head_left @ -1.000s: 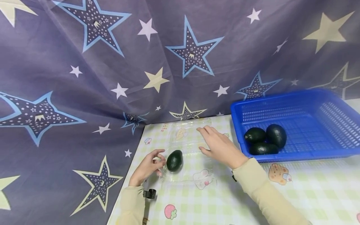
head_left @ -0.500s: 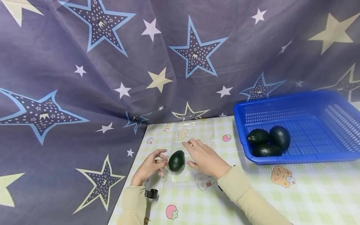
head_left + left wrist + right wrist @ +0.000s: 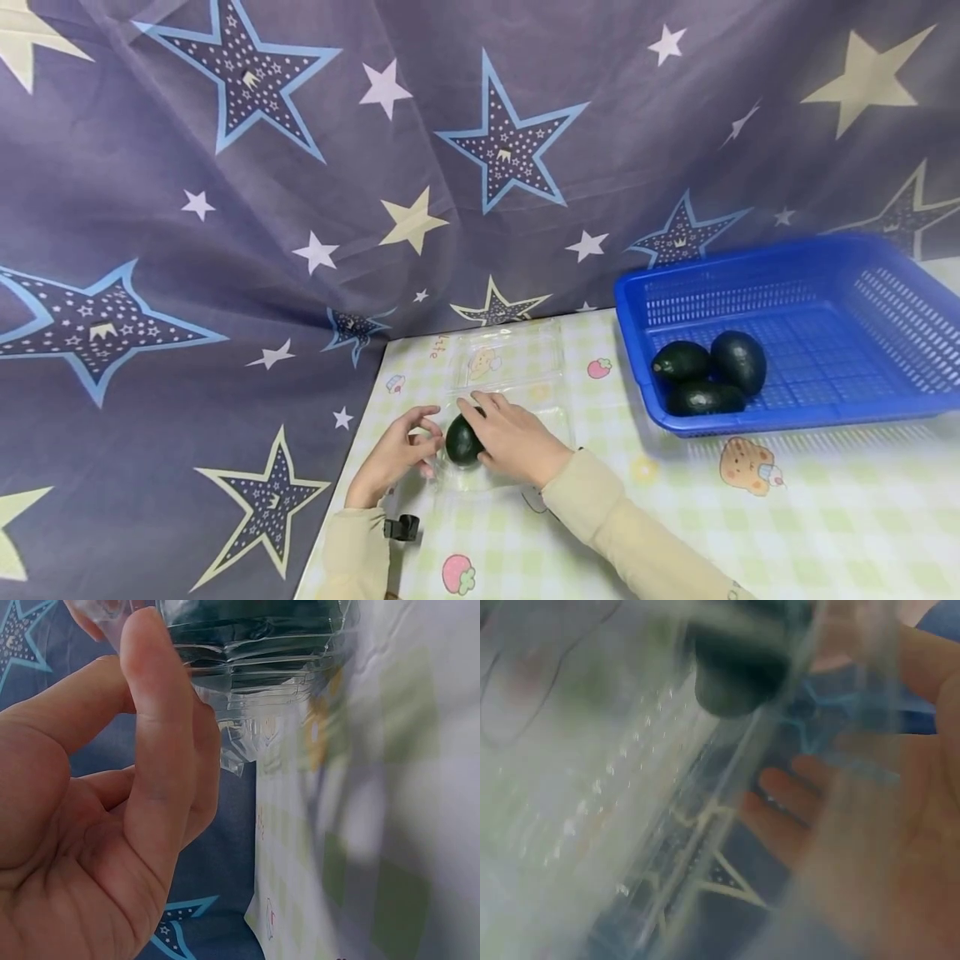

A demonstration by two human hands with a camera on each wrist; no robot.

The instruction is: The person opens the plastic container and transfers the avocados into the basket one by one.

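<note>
A clear plastic clamshell box (image 3: 557, 421) lies on the table with its lid (image 3: 525, 350) folded back toward the curtain. Inside its left part sits a dark green avocado (image 3: 461, 443). My left hand (image 3: 401, 450) pinches the box's left wall with thumb and fingertips; up close, the left wrist view shows those fingers against the ridged plastic wall (image 3: 255, 671). Over the avocado's right side lies my right hand (image 3: 517, 437), fingers across its top and thumb at its lower right, gripping it. The right wrist view is blurred, with the avocado (image 3: 739, 667) seen through plastic.
At the right stands a blue perforated basket (image 3: 825, 333), where several dark avocados (image 3: 738, 362) are grouped in its left corner. A checkered tablecloth (image 3: 675, 533) with printed cartoons covers the table. The star-patterned curtain (image 3: 315, 167) hangs behind and to the left.
My right hand has moved left and down from the lid area onto the avocado, partly covering it. The left hand stays at the box's left side. The avocado keeps its place.
</note>
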